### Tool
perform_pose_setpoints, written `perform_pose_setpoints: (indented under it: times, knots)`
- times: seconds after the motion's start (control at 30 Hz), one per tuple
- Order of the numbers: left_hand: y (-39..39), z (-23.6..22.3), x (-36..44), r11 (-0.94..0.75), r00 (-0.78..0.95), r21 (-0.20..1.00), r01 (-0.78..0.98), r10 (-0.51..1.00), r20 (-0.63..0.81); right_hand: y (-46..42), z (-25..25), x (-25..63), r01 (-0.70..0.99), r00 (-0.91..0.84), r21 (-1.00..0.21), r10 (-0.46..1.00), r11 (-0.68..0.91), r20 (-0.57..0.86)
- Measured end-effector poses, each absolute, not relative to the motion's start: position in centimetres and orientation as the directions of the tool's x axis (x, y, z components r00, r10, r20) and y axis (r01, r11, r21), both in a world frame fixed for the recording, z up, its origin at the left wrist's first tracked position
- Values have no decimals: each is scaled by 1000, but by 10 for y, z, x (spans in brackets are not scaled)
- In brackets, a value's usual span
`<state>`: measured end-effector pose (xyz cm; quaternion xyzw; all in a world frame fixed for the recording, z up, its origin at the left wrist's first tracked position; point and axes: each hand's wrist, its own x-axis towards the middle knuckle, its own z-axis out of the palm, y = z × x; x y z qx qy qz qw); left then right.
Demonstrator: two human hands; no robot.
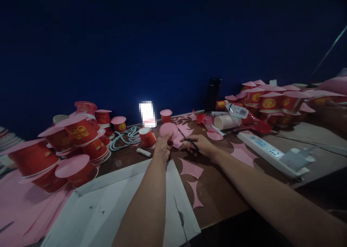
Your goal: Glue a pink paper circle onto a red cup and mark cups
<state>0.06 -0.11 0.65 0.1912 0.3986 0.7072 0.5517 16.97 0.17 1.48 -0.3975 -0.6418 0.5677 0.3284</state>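
Observation:
My left hand [162, 147] is closed on a round pink paper disc [168, 130], held up over the brown table [217, 189]. My right hand [199, 145] grips dark scissors [187, 138] whose blades point at the disc's right edge. Pink paper offcuts [191, 168] lie on the table just below both hands. A red paper cup [147, 137] stands upright left of the disc, with a small white roll [143, 152] in front of it.
Several red cups capped with pink discs are piled at the left [78, 131] and far right [271, 102]. A white power strip [271, 152], a sleeve of stacked cups [227, 122], coiled cable [127, 136], a dark bottle [213, 94] and white paper sheets [108, 207] lie around.

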Motion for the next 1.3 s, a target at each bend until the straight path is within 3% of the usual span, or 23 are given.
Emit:
perform_pose_setpoints:
  times: [1.3]
  knots:
    - [-2, 9, 0, -16, -314, 795, -606, 924, -220, 7, 7, 170, 134, -460, -989, 888, 59, -9]
